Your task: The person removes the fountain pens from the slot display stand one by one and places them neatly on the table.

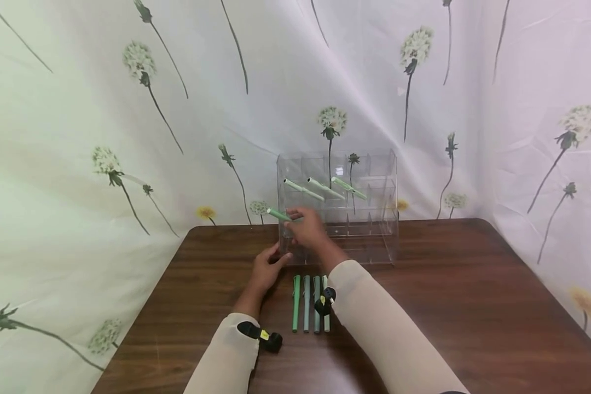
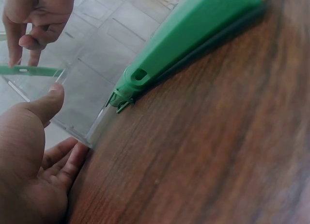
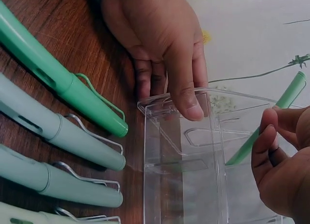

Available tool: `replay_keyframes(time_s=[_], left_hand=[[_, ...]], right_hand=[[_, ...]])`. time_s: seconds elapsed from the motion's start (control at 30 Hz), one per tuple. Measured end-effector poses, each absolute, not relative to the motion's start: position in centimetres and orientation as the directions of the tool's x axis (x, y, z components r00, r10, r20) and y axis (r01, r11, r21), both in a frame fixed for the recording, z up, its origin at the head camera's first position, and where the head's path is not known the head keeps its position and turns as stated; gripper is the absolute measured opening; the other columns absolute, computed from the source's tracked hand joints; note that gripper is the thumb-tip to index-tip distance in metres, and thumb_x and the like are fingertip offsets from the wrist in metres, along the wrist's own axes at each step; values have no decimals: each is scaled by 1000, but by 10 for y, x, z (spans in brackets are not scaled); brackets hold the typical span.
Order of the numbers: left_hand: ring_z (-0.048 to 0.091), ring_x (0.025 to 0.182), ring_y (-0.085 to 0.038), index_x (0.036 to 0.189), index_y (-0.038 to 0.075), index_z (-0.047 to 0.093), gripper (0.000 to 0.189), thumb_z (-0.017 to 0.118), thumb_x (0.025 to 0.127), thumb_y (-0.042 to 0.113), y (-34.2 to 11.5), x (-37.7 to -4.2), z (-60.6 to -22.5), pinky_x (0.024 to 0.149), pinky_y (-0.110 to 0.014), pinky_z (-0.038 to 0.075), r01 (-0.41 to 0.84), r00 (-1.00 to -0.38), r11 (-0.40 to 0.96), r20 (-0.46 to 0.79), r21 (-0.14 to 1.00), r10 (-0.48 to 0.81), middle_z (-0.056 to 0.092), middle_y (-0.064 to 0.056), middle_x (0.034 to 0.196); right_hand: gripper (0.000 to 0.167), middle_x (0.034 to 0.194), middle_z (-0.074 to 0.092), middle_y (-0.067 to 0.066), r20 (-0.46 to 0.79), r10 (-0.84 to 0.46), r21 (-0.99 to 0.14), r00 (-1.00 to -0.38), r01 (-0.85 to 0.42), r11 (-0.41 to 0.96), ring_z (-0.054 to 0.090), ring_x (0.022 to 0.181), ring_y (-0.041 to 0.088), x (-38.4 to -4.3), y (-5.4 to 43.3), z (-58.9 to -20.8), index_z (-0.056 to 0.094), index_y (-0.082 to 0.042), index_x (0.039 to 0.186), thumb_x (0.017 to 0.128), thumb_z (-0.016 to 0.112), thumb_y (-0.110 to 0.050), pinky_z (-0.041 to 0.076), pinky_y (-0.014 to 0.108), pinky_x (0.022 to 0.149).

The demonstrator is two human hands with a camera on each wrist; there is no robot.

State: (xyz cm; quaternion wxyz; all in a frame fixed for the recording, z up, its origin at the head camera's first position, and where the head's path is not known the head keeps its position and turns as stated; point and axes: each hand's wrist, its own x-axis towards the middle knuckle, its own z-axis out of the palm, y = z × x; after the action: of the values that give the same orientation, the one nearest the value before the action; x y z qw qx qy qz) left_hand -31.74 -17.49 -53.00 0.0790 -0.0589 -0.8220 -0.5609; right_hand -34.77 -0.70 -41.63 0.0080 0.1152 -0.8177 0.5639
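Note:
My right hand (image 1: 309,227) pinches a green pen (image 1: 278,214) between thumb and fingers, at the left side of a clear plastic pen organizer (image 1: 393,219). In the right wrist view the lower end of that pen (image 3: 291,90) slants into one of the organizer's compartments. With the thumb in front and the fingers along the side, my left hand (image 1: 267,269) grips the organizer's lower left corner, low by the tabletop. Three light green pens, a left one (image 1: 302,189), a middle one (image 1: 326,189) and a right one (image 1: 348,188), lean in the tier above.
In front of the organizer, several capped pens lie side by side on the brown wooden table (image 1: 448,306): a bright green one (image 1: 296,303), grey-green ones (image 1: 306,303) and a pale one partly hidden by the right wrist camera (image 1: 323,302). A flower-printed curtain (image 1: 177,137) hangs behind.

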Motion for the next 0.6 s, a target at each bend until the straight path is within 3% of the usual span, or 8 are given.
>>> replay_keyframes(time_s=[0.17, 0.37, 0.6], left_hand=[[65, 139, -37, 160, 20, 57, 60, 77, 105, 30, -177, -318, -530, 121, -60, 47, 194, -979, 367, 204, 910, 13, 72, -18, 144], [66, 136, -39, 159, 17, 59, 59, 78, 104, 26, -180, -319, -529, 118, -60, 49, 219, -973, 361, 231, 907, 10, 72, -21, 142], [66, 135, -39, 159, 17, 59, 59, 78, 104, 27, -177, -319, -531, 118, -61, 49, 221, -973, 375, 229, 900, 23, 72, -21, 141]], right_hand=[[40, 145, 67, 19, 154, -174, -928, -973, -203, 312, 65, 58, 23, -350, -9, -417, 66, -4, 147, 107, 71, -9, 50, 25, 52], [37, 139, 69, 18, 155, -168, -924, -973, -203, 324, 73, 73, 39, -354, -13, -420, 70, -5, 142, 107, 73, -13, 52, 26, 54], [28, 137, 70, 17, 141, -159, -909, -977, -192, 370, 63, 69, 17, -356, -14, -420, 76, -6, 133, 106, 74, -16, 53, 26, 57]])
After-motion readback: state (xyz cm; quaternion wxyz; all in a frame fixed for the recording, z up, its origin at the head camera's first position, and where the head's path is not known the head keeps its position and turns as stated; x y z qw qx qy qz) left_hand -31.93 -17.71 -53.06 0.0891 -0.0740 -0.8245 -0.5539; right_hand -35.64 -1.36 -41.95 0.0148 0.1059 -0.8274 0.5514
